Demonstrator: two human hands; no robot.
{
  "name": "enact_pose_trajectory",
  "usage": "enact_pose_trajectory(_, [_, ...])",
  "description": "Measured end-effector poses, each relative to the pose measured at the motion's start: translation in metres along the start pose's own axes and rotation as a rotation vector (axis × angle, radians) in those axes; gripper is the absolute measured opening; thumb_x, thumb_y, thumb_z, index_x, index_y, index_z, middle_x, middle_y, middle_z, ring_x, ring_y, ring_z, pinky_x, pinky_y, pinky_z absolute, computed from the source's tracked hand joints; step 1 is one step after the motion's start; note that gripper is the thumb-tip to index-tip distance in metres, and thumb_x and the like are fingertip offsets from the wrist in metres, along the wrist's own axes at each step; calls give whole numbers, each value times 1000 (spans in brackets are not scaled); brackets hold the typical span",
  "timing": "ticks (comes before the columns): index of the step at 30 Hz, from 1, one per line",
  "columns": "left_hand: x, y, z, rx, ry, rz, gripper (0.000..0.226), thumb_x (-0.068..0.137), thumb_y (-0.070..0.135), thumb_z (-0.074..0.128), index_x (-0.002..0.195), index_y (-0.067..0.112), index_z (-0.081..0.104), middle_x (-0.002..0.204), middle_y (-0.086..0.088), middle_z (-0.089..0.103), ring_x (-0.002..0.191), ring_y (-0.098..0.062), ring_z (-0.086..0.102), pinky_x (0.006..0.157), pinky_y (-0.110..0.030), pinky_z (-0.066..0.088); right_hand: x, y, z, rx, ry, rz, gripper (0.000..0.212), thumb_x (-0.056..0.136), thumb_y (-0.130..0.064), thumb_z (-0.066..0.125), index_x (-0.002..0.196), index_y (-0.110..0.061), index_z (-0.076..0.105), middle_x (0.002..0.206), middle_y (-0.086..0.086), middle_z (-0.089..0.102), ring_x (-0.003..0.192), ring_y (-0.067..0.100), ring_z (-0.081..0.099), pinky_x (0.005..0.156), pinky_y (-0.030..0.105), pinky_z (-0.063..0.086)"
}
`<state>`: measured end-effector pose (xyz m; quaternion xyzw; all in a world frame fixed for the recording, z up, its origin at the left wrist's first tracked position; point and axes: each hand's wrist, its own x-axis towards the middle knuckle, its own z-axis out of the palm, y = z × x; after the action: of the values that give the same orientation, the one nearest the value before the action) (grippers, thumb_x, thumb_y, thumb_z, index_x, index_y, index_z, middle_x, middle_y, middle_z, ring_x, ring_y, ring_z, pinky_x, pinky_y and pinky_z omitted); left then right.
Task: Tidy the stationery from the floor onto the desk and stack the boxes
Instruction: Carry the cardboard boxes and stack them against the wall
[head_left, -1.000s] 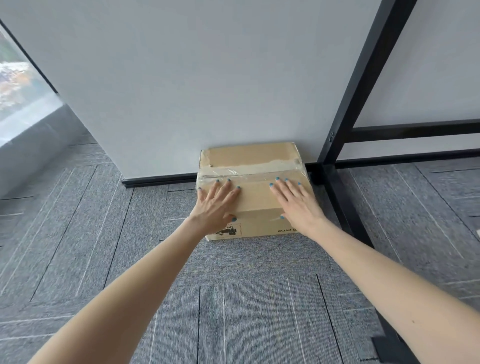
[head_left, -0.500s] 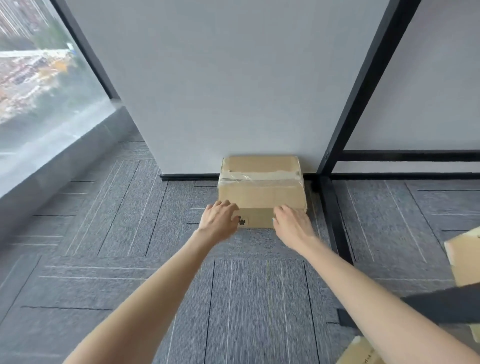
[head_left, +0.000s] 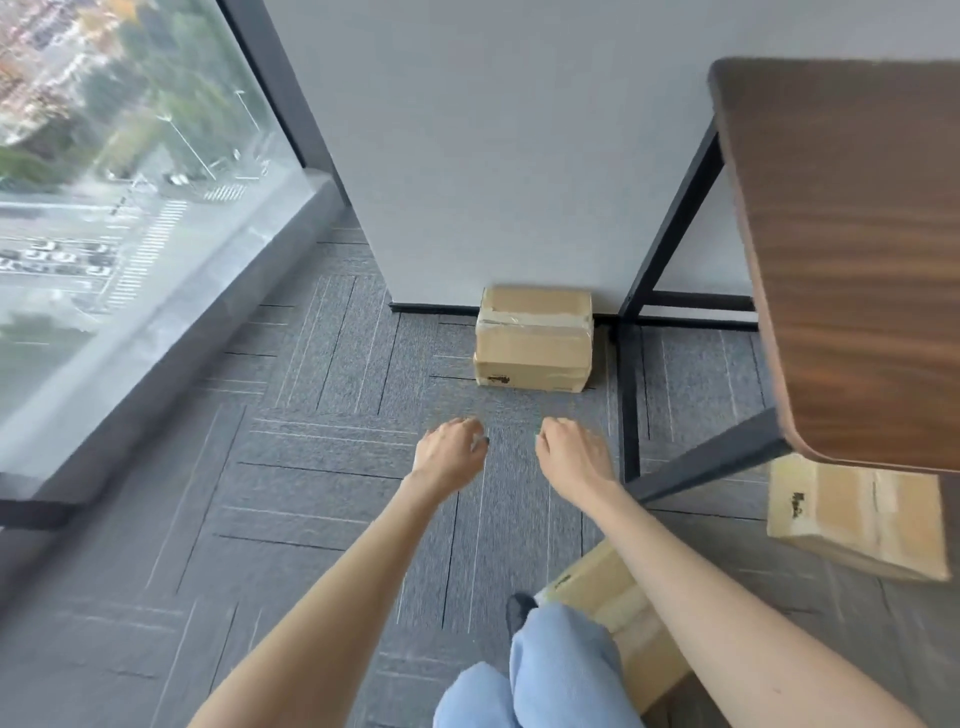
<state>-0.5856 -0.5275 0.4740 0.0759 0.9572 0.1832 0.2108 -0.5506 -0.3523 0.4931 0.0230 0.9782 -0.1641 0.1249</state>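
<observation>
A taped cardboard box (head_left: 534, 343) sits on the grey carpet against the white wall, beside the desk's black leg (head_left: 670, 228). My left hand (head_left: 451, 453) and my right hand (head_left: 570, 453) hover side by side well in front of it, fingers loosely curled, holding nothing. A second cardboard box (head_left: 857, 519) lies on the floor under the wooden desk top (head_left: 852, 249) at right. A third box (head_left: 623, 618) lies by my knee, partly hidden by my right forearm.
A floor-to-ceiling window (head_left: 119, 197) with a low sill runs along the left. The desk's black frame bar (head_left: 628, 400) lies on the carpet right of the far box. My legs in light jeans (head_left: 550, 675) show at the bottom.
Both hands let go of the box by the wall and drew back towards me. The view pulled back and up, bringing the desk top and two more boxes into sight.
</observation>
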Motion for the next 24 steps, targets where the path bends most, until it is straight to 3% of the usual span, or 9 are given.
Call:
enact_pose_trajectory(7, [-152, 73, -73, -58, -14, -13, 30, 96, 31, 44, 118, 20, 61, 114, 1, 67, 97, -19, 64, 78, -33, 52, -145, -23, -111, 6, 8, 15, 28, 102, -25, 38, 102, -7, 60, 98, 5, 63, 75, 18, 54, 65, 28, 36])
enact_pose_trajectory(12, [-242, 114, -80, -118, -46, -39, 29, 96, 35, 43, 116, 22, 60, 111, 2, 68, 96, -19, 64, 78, -33, 52, -241, -9, -149, 51, 0, 103, 27, 100, -27, 41, 96, -9, 59, 99, 6, 65, 85, 26, 62, 67, 33, 43])
enact_pose_trajectory(24, [-334, 261, -30, -129, -63, -48, 29, 95, 33, 42, 115, 24, 61, 111, -1, 68, 99, -21, 63, 74, -32, 49, -376, 121, -207, 74, 18, 225, 28, 101, -28, 38, 94, -9, 57, 102, 8, 64, 88, 29, 62, 64, 32, 36])
